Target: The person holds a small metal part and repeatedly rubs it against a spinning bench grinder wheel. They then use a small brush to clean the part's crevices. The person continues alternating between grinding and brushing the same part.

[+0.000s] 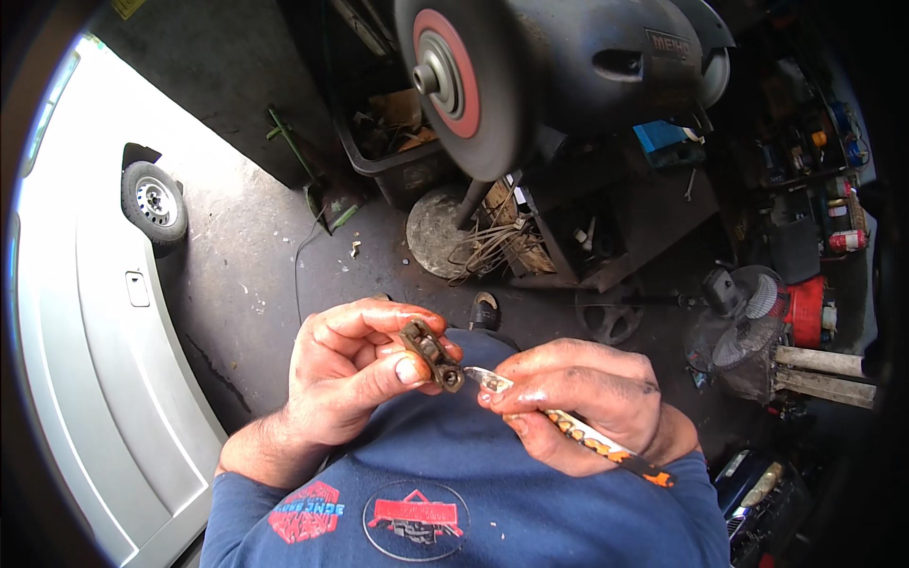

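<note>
Navy shirt (554, 506) nearest, left hand (336, 364) grips metal part (432, 356) slanting down-right, right hand (592, 386) a knife (595, 441) pointing leftward.

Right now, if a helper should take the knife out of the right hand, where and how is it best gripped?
Probably the knife is best pinched by its rear end, coming from the lower right of the picture. That end sticks out past the right hand, while the blade points away, toward the metal part in the left hand.
</note>
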{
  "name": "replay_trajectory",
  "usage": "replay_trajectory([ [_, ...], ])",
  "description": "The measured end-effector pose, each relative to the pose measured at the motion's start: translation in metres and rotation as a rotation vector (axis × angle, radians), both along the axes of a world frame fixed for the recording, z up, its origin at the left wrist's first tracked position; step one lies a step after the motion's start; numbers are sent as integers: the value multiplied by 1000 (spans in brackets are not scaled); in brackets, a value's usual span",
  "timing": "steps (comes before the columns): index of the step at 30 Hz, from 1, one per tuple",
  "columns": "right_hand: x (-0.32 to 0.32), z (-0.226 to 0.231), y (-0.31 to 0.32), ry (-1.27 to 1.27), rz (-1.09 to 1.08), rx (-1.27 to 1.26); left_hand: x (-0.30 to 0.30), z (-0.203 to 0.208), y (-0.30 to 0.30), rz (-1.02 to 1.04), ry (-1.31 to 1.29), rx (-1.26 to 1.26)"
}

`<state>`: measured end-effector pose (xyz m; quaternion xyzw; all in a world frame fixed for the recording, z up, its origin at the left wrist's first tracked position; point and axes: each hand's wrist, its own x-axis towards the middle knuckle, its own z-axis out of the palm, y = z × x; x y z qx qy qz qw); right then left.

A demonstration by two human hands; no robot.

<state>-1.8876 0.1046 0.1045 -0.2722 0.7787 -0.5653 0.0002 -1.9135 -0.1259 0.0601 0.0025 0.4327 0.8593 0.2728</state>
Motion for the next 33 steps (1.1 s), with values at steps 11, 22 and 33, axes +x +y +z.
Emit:
replay_trajectory([
  [11,0,-1,0,8,-12,-19,-1,1,3,2,-4,-23],
  [22,-4,-7,-6,0,-13,-70,-2,-9,1,-16,-25,31],
  [33,0,-8,-5,-83,20,-143,-4,-4,-3,40,24,7],
])
